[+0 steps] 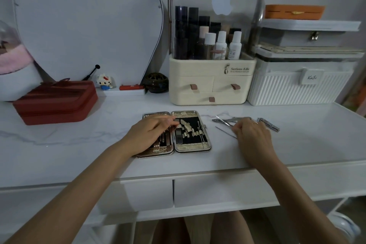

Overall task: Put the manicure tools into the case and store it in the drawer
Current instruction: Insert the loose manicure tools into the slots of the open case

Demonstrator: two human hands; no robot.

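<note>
Presently the open gold-trimmed manicure case with black lining (191,131) lies flat on the white marble-look table (297,140), its hinge running away from the person. The left hand (150,134) rests on the case's left half, fingers relaxed and straight. The loose silver steel manicure tools (227,122) lie just right of the case, long axes roughly left-right. The right hand (251,132), nearer them, curls its fingers over them; whether it grips one cannot be told.
</note>
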